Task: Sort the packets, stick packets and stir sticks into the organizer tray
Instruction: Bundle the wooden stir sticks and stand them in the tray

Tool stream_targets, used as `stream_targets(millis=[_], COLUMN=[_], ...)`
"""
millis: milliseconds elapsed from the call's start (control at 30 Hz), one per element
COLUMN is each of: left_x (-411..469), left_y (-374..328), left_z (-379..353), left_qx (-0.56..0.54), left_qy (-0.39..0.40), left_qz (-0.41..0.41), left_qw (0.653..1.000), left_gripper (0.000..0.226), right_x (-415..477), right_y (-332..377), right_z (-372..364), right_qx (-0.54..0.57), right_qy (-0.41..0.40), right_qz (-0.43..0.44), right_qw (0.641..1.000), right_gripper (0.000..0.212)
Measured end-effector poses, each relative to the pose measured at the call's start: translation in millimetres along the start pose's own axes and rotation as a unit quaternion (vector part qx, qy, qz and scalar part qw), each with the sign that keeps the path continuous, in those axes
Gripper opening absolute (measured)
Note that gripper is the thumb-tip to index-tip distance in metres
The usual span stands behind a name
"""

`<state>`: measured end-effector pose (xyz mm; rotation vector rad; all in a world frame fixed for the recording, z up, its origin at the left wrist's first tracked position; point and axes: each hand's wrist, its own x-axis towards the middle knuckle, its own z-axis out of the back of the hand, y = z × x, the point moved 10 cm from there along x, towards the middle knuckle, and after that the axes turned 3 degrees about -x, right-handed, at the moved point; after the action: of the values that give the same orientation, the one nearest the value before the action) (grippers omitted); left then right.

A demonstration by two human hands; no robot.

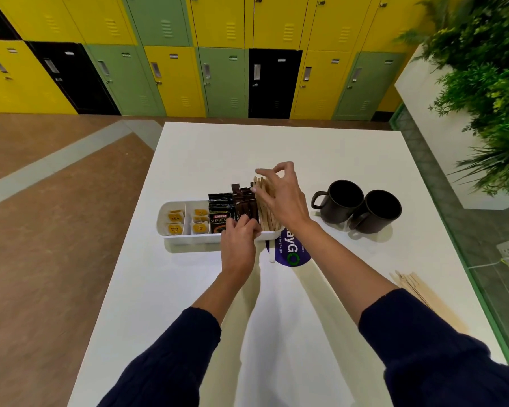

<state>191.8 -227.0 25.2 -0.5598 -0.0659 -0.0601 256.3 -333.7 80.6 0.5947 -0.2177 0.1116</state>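
Observation:
A white organizer tray (171, 237) sits mid-table. Its left two compartments hold yellow packets (175, 221). A black Kopiko packet (220, 212) stands in the following compartment, then dark brown stick packets (244, 201), then wooden stir sticks (266, 198) at the right end. My left hand (238, 239) rests at the tray's near wall, its fingers closed on the base of the stick packets. My right hand (279, 192) hovers over the stir sticks with fingers spread, touching their upper ends. More stir sticks (415, 289) lie loose on the table at the right, partly behind my right sleeve.
Two dark mugs (359, 205) stand right of the tray. A purple round sticker (291, 252) lies on the white table (276, 145) just in front of the tray. Coloured lockers line the back wall. A planter with green plants stands at the right.

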Motion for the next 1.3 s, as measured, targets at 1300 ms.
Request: stream_targets(millis=[1300], left_x=[-73.6], left_y=[-169.9], left_z=[-104.1], left_qx=[0.077], left_qy=[0.172], left_qz=[-0.362], left_qw=[0.913], left_gripper=[0.024], right_x=[-205.8], right_y=[-179.9], right_z=[116.4], right_qx=[-0.028], right_qy=[-0.115], right_qz=[-0.223], right_qw=[0.968], right_gripper=[0.012])
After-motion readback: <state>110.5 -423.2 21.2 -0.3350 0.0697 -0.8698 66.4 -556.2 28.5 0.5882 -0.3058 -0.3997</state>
